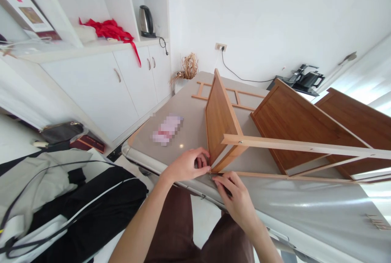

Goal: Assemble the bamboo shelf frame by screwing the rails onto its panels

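Note:
A partly assembled wooden shelf rack lies on its side on the table, its end shelf board (221,120) standing on edge in front of me. My left hand (193,165) is at the board's lower near corner, fingers curled and thumb tip against the end of the lower rail (253,176). What its fingertips pinch, if anything, is hidden. My right hand (235,193) is closed just right of that corner, with a small thin metal piece (211,177) at its fingertips; its kind is too small to tell. The upper rail (290,145) slants off to the right, with screw holes along it.
Two more shelf boards (305,124) stand to the right. A wooden ladder-like frame (238,97) lies behind. A blurred paper packet (168,129) is on the table (152,155). Several small pieces (378,222) lie at right. Kettle appliances (310,79) stand behind; clothes (91,198) are at left.

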Tool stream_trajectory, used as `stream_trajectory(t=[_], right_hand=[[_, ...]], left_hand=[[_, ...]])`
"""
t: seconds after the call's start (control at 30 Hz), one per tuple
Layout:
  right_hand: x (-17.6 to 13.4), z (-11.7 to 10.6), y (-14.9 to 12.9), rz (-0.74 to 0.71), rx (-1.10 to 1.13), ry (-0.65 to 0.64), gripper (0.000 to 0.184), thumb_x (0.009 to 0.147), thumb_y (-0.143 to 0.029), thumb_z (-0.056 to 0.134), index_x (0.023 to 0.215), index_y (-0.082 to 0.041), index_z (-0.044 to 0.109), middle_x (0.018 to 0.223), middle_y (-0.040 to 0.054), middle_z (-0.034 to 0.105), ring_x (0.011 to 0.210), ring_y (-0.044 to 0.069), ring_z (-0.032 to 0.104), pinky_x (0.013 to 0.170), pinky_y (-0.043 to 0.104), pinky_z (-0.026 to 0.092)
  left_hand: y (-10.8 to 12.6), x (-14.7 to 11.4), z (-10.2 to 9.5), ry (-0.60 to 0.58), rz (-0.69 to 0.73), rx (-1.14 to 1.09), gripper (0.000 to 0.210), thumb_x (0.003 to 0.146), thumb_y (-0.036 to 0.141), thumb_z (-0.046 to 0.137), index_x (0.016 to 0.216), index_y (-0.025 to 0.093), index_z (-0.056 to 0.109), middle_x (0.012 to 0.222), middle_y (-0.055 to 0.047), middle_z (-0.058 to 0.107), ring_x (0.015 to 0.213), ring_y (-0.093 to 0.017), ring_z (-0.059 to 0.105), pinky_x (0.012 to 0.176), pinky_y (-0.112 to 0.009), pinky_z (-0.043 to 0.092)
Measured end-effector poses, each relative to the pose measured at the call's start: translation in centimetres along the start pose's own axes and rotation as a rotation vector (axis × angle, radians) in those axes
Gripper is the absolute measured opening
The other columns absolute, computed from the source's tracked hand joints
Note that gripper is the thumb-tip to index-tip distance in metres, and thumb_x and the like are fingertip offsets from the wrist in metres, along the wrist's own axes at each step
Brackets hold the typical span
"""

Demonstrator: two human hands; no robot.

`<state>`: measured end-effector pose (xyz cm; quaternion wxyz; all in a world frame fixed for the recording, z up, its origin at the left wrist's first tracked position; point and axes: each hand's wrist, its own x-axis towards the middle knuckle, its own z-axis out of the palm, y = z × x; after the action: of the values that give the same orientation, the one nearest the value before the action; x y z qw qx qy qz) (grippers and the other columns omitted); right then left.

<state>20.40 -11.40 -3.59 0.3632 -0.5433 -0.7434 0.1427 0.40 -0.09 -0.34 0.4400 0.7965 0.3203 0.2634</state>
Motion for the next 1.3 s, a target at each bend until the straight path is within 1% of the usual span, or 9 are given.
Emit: stream_trajectory(t=[0.2, 0.4, 0.6, 0.87, 1.1, 1.3], right_hand=[[-0.1, 0.3, -0.3, -0.018, -0.028, 0.003, 0.018, 0.097, -0.019, 0.052, 0.107, -0.022, 0.067, 0.090, 0.0058, 0.058, 0.086, 0.018, 0.059, 0.080, 0.033, 0.050], [0.0, 0.3, -0.5, -0.032, -0.046, -0.001, 0.019, 0.097, -0.018, 0.052, 0.105, -0.022, 0.068, 0.089, 0.0056, 0.059, 0.086, 0.018, 0.059, 0.079, 0.033, 0.050], [0.0, 0.1, -0.2, -0.038, -0.030, -0.028, 0.019, 0.097, -0.017, 0.052, 0.108, -0.022, 0.068, 0.088, 0.0053, 0.058, 0.085, 0.018, 0.058, 0.077, 0.033, 0.050], [0.2, 0.0, -0.6, -0.035, -0.017, -0.027, 0.021, 0.098, -0.019, 0.050, 0.108, -0.022, 0.068, 0.088, 0.0062, 0.059, 0.085, 0.018, 0.059, 0.077, 0.032, 0.051], [1.4, -1.2, -2.1, -0.022, -0.094, -0.111, 0.020, 0.099, -0.021, 0.047, 0.103, -0.021, 0.067, 0.090, 0.0068, 0.059, 0.085, 0.019, 0.060, 0.078, 0.034, 0.052], [1.9, -1.5, -2.7, -0.034, -0.146, -0.139, 0.020, 0.098, -0.018, 0.047, 0.104, -0.022, 0.066, 0.093, 0.0071, 0.059, 0.087, 0.020, 0.060, 0.079, 0.035, 0.053]], left_hand=[[-0.1, -0.1, -0.1, -0.014, 0.004, -0.004, 0.027, 0.084, 0.034, 0.067, 0.105, 0.021, 0.056, 0.081, 0.001, 0.070, 0.074, -0.014, 0.065, 0.074, -0.028, 0.049], [-0.1, -0.1, -0.1, -0.001, 0.008, 0.005, 0.027, 0.083, 0.034, 0.068, 0.105, 0.022, 0.057, 0.076, 0.003, 0.070, 0.072, -0.014, 0.065, 0.073, -0.028, 0.048], [-0.2, 0.0, -0.1, 0.012, -0.002, 0.019, 0.026, 0.082, 0.032, 0.069, 0.104, 0.023, 0.058, 0.078, 0.003, 0.071, 0.073, -0.015, 0.065, 0.075, -0.028, 0.047], [-0.1, -0.1, -0.2, -0.013, -0.006, 0.002, 0.026, 0.083, 0.034, 0.068, 0.104, 0.022, 0.057, 0.074, 0.004, 0.068, 0.072, -0.014, 0.064, 0.075, -0.027, 0.048], [-0.2, 0.0, -0.3, -0.019, -0.016, 0.011, 0.028, 0.083, 0.035, 0.068, 0.105, 0.022, 0.057, 0.074, 0.003, 0.067, 0.069, -0.014, 0.063, 0.073, -0.028, 0.049], [-0.3, 0.0, -0.2, -0.016, -0.016, 0.012, 0.027, 0.083, 0.035, 0.067, 0.104, 0.022, 0.057, 0.072, 0.003, 0.067, 0.067, -0.014, 0.062, 0.070, -0.027, 0.048]])
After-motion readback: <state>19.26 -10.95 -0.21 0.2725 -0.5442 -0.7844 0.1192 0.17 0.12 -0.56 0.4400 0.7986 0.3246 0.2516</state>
